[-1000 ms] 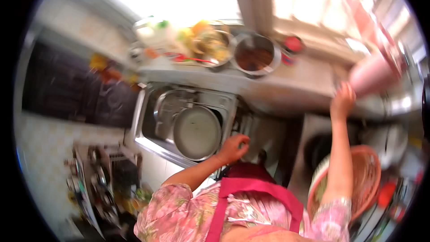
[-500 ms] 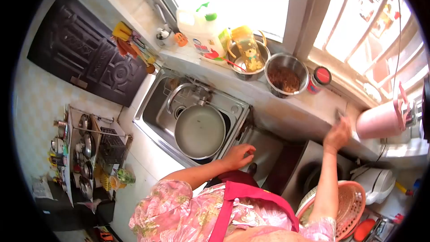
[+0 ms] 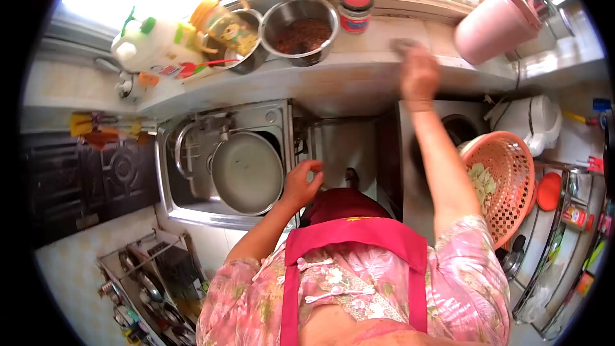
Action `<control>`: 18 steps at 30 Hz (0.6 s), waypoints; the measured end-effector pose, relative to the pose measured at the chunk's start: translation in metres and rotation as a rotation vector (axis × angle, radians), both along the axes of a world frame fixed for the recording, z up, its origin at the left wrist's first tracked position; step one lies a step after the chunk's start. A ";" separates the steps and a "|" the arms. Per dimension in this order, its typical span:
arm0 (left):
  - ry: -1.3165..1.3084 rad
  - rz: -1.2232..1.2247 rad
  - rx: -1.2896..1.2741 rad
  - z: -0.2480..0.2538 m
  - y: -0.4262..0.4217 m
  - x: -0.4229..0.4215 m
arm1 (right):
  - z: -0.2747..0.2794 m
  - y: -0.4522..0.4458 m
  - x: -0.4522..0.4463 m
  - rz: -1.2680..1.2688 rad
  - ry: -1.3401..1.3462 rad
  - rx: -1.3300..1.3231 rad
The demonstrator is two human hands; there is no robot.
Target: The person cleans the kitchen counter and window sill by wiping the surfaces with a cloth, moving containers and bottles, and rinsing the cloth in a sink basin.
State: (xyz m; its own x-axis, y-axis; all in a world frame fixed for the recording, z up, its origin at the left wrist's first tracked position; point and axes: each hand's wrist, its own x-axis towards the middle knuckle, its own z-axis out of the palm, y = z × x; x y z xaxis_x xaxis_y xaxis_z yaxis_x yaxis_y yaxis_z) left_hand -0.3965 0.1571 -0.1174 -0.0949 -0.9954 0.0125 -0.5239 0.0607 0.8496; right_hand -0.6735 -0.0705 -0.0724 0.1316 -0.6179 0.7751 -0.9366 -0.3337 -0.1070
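Observation:
My left hand (image 3: pixel 301 184) hangs beside the sink with its fingers loosely bent, thumb apart, holding nothing. Just left of it a wide round pan (image 3: pixel 246 173) of cloudy liquid sits in the steel sink (image 3: pixel 168 182). My right hand (image 3: pixel 421 77) is stretched out over the window ledge (image 3: pixel 378 45), its fingers closed. A small greyish thing (image 3: pixel 403 45), blurred, shows at its fingertips; I cannot tell what it is. To the left of this hand stand a red-lidded jar (image 3: pixel 355 9) and a steel pot (image 3: pixel 300 32) with brown contents. To its right is a pink pitcher (image 3: pixel 496 25).
Under my right arm lies a pink colander (image 3: pixel 509 186) with pale slices. A white appliance (image 3: pixel 528 122) stands behind it. On the ledge at left are a large white jug (image 3: pixel 141 48) and a yellow patterned bottle (image 3: pixel 230 29). Racks of kitchenware flank both sides.
My view has turned to the right, so the sink and ledge appear shifted left. My right hand remains over the ledge by the pitcher; my left hand stays near the pan.

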 end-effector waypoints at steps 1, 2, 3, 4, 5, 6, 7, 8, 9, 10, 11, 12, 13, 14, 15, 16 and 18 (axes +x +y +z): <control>-0.018 -0.004 -0.002 -0.003 0.001 0.000 | 0.001 0.000 0.029 0.065 -0.020 0.030; -0.030 -0.023 0.001 -0.006 0.004 -0.003 | -0.005 -0.002 0.053 0.145 -0.016 0.003; -0.011 -0.025 0.007 -0.006 0.004 -0.008 | -0.006 -0.001 0.075 0.230 -0.088 -0.016; 0.000 -0.020 0.008 -0.002 0.003 -0.010 | -0.001 0.002 0.082 0.267 -0.073 -0.018; 0.002 -0.015 0.009 0.002 0.002 -0.009 | 0.004 0.005 0.081 0.306 -0.066 -0.021; 0.013 -0.022 0.035 0.002 0.003 -0.006 | 0.006 0.007 0.065 0.178 -0.025 -0.002; 0.002 -0.026 0.034 0.005 0.003 -0.002 | 0.008 0.013 0.045 0.058 0.013 0.019; -0.008 -0.023 0.033 0.008 0.004 0.002 | 0.008 0.019 0.024 -0.057 0.049 0.043; -0.017 -0.014 0.032 0.010 0.006 0.006 | 0.005 0.022 -0.001 -0.138 -0.058 0.008; -0.011 -0.008 0.044 0.004 0.008 0.013 | 0.008 0.026 -0.023 -0.216 -0.122 -0.013; -0.003 -0.010 0.063 0.002 0.011 0.020 | 0.009 0.032 -0.042 -0.275 -0.202 -0.009; 0.005 -0.010 0.080 0.000 0.012 0.025 | 0.004 0.034 -0.057 -0.391 -0.389 -0.031; 0.015 -0.005 0.096 -0.002 0.011 0.028 | 0.000 0.032 -0.071 -0.549 -0.610 0.009; 0.013 -0.004 0.088 -0.001 0.009 0.029 | 0.018 0.025 -0.072 -0.530 -1.119 0.075; 0.008 -0.004 0.082 0.002 0.008 0.031 | 0.035 0.019 -0.072 -0.484 -1.628 0.146; 0.003 -0.006 0.078 0.002 0.007 0.034 | 0.013 -0.005 -0.078 -0.404 -1.663 0.154; 0.031 -0.008 0.076 -0.001 0.006 0.040 | 0.010 -0.027 -0.066 -0.479 -1.658 0.114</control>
State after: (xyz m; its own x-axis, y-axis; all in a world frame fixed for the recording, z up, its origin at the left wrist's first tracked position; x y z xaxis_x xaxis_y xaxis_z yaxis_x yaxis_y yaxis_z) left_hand -0.3563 0.1631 -0.1181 -0.1040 -0.9928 -0.0597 -0.4968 -0.0002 0.8679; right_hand -0.7391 -0.0979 -0.0621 -0.8938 -0.4180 -0.1623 0.1803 -0.0037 -0.9836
